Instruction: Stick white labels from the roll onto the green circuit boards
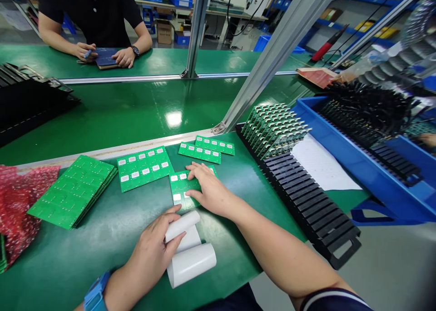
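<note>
We judged the labelling to be partway along. The board in hand (175, 188) lay flat on the green table (112, 261), near its front, just beyond the white strip (194, 262). It bore labels at its left end in both rows, but the right hand (200, 183) covered much of it, so we could not count the bare spots. That hand's thumb and fingers were spread apart, with the tips on the board; we could not tell whether a label sat beneath them. The left hand (165, 233) had its thumb and fingers clamped on the strip's upper curl, while the lower curl lay loose.

As for what was done, the wide board (145, 169) just left of the one in hand carried two full rows of labels, and the two narrow boards (200, 152) behind carried a row each. As for what was left, the stack (73, 190) at the left showed no white labels on its top face, so we took it to be waiting; its lower boards were hidden.
</note>
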`<state>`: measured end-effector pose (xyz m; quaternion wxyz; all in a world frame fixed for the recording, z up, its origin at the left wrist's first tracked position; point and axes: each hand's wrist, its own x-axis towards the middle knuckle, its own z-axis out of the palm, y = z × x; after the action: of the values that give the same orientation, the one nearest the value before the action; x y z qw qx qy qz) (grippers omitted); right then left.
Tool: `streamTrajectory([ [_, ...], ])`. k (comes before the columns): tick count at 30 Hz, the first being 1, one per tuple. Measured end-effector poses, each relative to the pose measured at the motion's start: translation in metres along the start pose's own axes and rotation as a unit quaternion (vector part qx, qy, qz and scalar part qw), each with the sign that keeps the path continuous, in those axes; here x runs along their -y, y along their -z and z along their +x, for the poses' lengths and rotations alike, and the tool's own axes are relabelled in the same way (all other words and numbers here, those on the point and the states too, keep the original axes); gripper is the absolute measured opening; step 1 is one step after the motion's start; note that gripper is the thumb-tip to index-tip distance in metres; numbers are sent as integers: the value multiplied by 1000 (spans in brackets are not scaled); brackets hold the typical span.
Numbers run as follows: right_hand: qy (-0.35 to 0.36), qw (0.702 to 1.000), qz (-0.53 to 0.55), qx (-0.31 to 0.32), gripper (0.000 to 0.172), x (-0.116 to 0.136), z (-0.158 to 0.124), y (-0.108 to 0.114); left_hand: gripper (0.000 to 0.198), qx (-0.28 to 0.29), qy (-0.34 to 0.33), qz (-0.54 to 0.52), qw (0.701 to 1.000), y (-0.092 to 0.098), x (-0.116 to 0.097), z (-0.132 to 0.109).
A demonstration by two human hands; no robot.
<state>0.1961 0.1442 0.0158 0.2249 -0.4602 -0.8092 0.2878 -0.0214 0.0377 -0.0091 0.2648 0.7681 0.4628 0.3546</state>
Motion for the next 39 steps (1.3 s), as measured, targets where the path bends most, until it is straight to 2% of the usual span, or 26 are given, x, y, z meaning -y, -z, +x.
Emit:
streamTrajectory([
  [2,-10,999,12,-30,48,-4,5,-1,19,-2,4,-7,1000,1,-1,1],
  [6,-10,997,29,-64,51,-11,14,-6,17,-19,43,-43,998,6,-4,5],
  [9,2,996,23,-87,50,-8,13,-8,15,-28,131,-78,988,11,-7,11],
  [12,50,991,36,-119,40,5,0,-4,25,-52,224,-149,962,15,-12,16],
  [14,99,987,82,-98,39,16,-12,1,33,-78,260,-214,939,17,-14,18],
  [17,148,977,153,-10,35,30,-25,4,33,-86,276,-272,918,19,-13,17],
  [19,139,976,168,20,22,35,-28,3,30,-71,269,-284,918,20,-9,14],
  [21,113,977,178,33,13,37,-28,1,33,-65,238,-271,930,20,-6,12],
  [24,83,975,201,53,13,39,-26,1,44,-86,142,-190,968,20,-3,11],
  [26,89,973,204,53,14,40,-27,2,32,-99,71,-136,983,21,-3,13],
  [28,116,972,201,34,18,41,-28,3,19,-111,31,-109,987,22,-4,14],
  [32,151,971,186,-15,17,42,-30,0,20,-126,26,-82,988,21,-6,14],
  [39,147,975,160,-55,12,34,-30,-13,15,-123,32,-65,990,20,-7,13],
])
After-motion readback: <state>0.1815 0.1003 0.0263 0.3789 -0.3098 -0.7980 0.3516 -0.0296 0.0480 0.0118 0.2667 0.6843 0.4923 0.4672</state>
